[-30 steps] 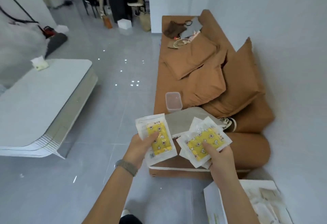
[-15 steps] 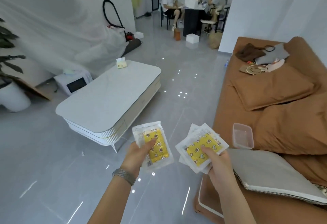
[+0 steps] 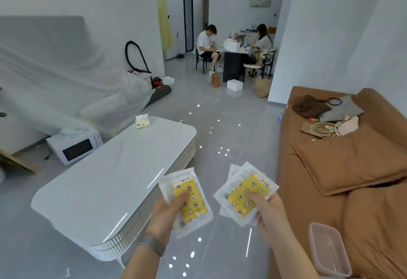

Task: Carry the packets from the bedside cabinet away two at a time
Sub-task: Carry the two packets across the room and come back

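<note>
We see both hands held out low in the middle of the frame, each clamped on yellow-patterned packets in clear white-edged wrappers. The left hand [image 3: 167, 212], a mesh band on its wrist, pinches one packet [image 3: 187, 199] with the thumb pressed on its yellow face and the fingers curled behind. The right hand [image 3: 267, 209] grips a fanned stack of packets [image 3: 245, 192], thumb on the top one; we make out more than one wrapper edge beneath, though we cannot tell the exact count. The two hands are apart, with grey tiled floor [image 3: 220, 137] showing between them.

To the left of the hands stands a long white surface [image 3: 114, 173] with rounded corners, a tissue pack [image 3: 142, 122] near its far end. A white microwave [image 3: 74, 146] sits on the floor at centre left, beside furniture draped in sheeting. Along the right edge runs a brown sofa [image 3: 308, 201] with cushions, bags and cables at its far end, and a clear plastic container [image 3: 328, 250] at lower right. At the upper centre two people sit at a dark table [image 3: 233, 62]
</note>
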`<state>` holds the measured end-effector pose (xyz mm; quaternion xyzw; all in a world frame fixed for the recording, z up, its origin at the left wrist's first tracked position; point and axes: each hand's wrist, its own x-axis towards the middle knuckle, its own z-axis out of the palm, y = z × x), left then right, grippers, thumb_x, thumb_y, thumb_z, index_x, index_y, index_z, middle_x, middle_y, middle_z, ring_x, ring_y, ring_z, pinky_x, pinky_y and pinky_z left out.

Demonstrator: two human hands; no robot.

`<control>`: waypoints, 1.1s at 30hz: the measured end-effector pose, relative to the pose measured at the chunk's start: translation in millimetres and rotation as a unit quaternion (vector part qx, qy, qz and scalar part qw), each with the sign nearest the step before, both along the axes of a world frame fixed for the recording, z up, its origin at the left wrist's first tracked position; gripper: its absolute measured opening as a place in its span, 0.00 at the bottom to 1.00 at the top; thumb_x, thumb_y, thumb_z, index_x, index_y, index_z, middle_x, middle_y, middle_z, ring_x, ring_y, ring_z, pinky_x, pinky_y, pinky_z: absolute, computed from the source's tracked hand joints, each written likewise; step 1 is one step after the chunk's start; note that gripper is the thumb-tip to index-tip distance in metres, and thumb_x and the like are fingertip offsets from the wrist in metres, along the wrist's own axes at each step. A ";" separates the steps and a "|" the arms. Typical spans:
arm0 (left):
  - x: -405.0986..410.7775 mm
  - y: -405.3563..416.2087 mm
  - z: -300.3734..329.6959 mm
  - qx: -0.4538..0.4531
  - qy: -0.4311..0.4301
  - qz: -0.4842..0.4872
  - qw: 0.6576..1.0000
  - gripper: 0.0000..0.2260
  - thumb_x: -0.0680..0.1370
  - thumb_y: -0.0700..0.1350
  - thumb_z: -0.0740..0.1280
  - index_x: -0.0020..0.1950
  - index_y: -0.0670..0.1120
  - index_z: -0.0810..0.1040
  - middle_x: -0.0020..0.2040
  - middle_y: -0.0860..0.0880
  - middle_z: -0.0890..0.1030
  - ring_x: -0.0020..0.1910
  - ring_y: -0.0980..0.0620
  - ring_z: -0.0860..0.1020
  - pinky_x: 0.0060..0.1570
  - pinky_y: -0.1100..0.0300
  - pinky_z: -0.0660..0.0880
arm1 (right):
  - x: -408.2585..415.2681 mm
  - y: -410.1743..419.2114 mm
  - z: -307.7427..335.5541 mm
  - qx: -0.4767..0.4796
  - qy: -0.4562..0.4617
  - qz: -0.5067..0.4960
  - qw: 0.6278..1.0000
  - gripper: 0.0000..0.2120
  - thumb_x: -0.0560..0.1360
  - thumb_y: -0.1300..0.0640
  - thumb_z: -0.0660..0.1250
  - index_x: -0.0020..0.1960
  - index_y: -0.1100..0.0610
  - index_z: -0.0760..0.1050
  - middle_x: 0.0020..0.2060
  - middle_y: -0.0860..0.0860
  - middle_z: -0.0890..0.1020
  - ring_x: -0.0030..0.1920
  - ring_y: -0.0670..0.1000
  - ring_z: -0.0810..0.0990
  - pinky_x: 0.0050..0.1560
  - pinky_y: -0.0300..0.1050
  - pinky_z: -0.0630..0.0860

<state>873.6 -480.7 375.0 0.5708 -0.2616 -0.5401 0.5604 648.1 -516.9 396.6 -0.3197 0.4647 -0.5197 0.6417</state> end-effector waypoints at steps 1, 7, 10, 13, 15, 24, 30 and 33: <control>-0.6 -25.7 0.4 0.000 0.007 0.007 1.000 0.11 0.75 0.43 0.72 0.55 0.40 0.82 0.50 0.40 0.85 0.50 0.39 0.84 0.53 0.42 0.79 | -1.4 -26.4 1.9 -0.003 0.003 0.003 1.000 0.13 0.75 0.70 0.66 0.58 0.62 0.76 0.47 0.58 0.85 0.48 0.60 0.83 0.55 0.61 0.77; 0.5 -159.7 25.3 -0.019 0.029 0.051 0.998 0.11 0.76 0.41 0.71 0.57 0.40 0.81 0.51 0.41 0.85 0.50 0.41 0.84 0.50 0.46 0.81 | -7.1 -175.8 21.9 -0.001 0.030 0.040 0.999 0.13 0.75 0.68 0.67 0.58 0.60 0.76 0.50 0.58 0.85 0.49 0.59 0.84 0.51 0.56 0.79; 11.0 -211.0 29.8 -0.018 0.031 0.078 0.996 0.12 0.76 0.41 0.71 0.58 0.39 0.80 0.51 0.41 0.85 0.50 0.41 0.84 0.49 0.47 0.81 | 2.7 -242.0 23.8 -0.005 0.040 0.056 0.998 0.12 0.75 0.68 0.67 0.58 0.60 0.76 0.50 0.58 0.85 0.47 0.57 0.85 0.48 0.53 0.80; 23.7 -258.0 27.0 -0.017 0.029 0.103 0.994 0.11 0.76 0.40 0.70 0.57 0.39 0.80 0.49 0.42 0.85 0.46 0.44 0.85 0.38 0.55 0.82 | 19.0 -303.6 17.8 -0.002 0.038 0.081 0.996 0.12 0.75 0.68 0.67 0.57 0.59 0.77 0.50 0.57 0.85 0.48 0.58 0.85 0.47 0.52 0.80; 35.0 -291.3 20.0 -0.015 0.031 0.123 0.992 0.10 0.77 0.40 0.69 0.57 0.40 0.80 0.48 0.43 0.86 0.43 0.46 0.85 0.34 0.57 0.81 | 33.7 -346.3 10.8 0.001 0.040 0.096 0.995 0.12 0.75 0.68 0.67 0.58 0.59 0.77 0.51 0.57 0.85 0.50 0.59 0.84 0.48 0.54 0.80; 98.4 -453.2 -33.9 0.007 0.045 0.198 0.979 0.09 0.78 0.42 0.68 0.56 0.42 0.80 0.49 0.43 0.85 0.43 0.46 0.85 0.34 0.57 0.81 | 109.9 -538.9 -18.1 0.012 0.073 0.169 0.983 0.13 0.75 0.68 0.67 0.58 0.59 0.76 0.51 0.58 0.84 0.48 0.57 0.84 0.45 0.54 0.81; 111.2 -531.8 -55.5 0.046 0.071 0.239 0.967 0.08 0.77 0.41 0.69 0.55 0.42 0.81 0.51 0.41 0.85 0.48 0.43 0.84 0.41 0.54 0.83 | 142.7 -632.8 -26.0 0.037 0.088 0.229 0.969 0.14 0.75 0.69 0.67 0.57 0.56 0.77 0.48 0.55 0.85 0.45 0.54 0.85 0.39 0.51 0.82; 118.3 -554.8 -64.6 0.050 0.060 0.277 0.958 0.08 0.77 0.41 0.69 0.55 0.41 0.81 0.50 0.43 0.85 0.48 0.44 0.84 0.41 0.55 0.82 | 164.0 -671.5 -36.0 0.033 0.099 0.280 0.954 0.13 0.75 0.69 0.66 0.55 0.54 0.78 0.46 0.53 0.85 0.45 0.53 0.85 0.37 0.50 0.81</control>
